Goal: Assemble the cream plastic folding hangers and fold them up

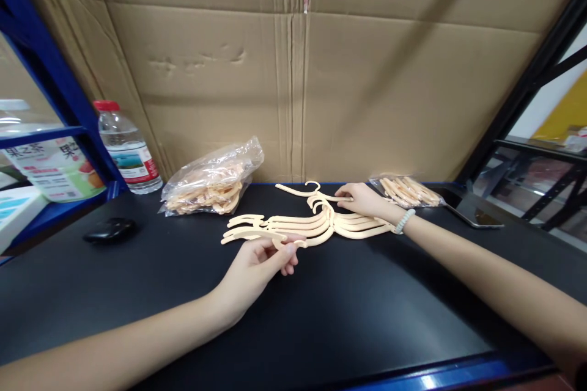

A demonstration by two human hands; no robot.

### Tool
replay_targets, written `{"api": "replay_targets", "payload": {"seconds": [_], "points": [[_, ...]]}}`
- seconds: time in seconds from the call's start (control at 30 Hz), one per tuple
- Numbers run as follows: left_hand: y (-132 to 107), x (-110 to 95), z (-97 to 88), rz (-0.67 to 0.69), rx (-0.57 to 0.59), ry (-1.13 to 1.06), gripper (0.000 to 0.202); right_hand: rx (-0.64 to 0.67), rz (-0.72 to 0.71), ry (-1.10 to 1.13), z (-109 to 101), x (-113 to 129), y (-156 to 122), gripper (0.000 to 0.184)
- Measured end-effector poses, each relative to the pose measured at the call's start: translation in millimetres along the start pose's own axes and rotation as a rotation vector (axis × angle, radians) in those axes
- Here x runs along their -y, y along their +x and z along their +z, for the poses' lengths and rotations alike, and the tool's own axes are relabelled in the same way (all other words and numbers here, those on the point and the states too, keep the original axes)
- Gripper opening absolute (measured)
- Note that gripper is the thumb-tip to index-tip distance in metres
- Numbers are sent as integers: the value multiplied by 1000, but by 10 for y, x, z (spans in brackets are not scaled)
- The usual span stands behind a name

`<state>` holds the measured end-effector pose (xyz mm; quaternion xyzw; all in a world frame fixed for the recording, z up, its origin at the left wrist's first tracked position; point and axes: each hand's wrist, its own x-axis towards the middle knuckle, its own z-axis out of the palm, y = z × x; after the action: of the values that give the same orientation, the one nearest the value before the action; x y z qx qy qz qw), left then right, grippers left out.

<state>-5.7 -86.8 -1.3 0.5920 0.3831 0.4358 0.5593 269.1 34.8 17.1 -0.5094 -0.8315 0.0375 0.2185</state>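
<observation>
My left hand (263,263) is closed on a cream plastic hanger piece (250,233), pinched between thumb and fingers just in front of the other hangers. Beyond it, a row of cream clothes hangers (300,226) lies overlapped on the black table, hooks toward the back. Farthest back is a single clothes hanger (296,192) with its hook up. My right hand (362,200) grips that one by its right arm; my wrist, with a pale beaded bracelet (405,220), passes over the right ends of the row. My left fingers partly hide the piece they hold.
A clear bag of cream hanger parts (211,186) stands at the back left, and another bag (408,190) lies at the back right beside a phone (474,211). A water bottle (128,149) and black mouse (110,230) are left. Cardboard (206,91) walls the back.
</observation>
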Motion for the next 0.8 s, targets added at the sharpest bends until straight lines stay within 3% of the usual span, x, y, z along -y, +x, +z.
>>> {"api": "replay_targets", "payload": {"seconds": [0.2, 0.37, 0.57, 0.8], "points": [[-2, -38, -21, 33, -23, -34, 18, -43, -17, -3, 8, 5, 81, 10], [-11, -79, -13, 24, -22, -81, 20, -159, -45, 34, -315, 168, 45, 5], [-22, -100, -27, 45, -58, -93, 19, -253, -191, 48, -655, 442, -292, 10], [25, -178, -101, 145, -199, -156, 19, -171, -275, 103, -502, 473, -710, 12]]}}
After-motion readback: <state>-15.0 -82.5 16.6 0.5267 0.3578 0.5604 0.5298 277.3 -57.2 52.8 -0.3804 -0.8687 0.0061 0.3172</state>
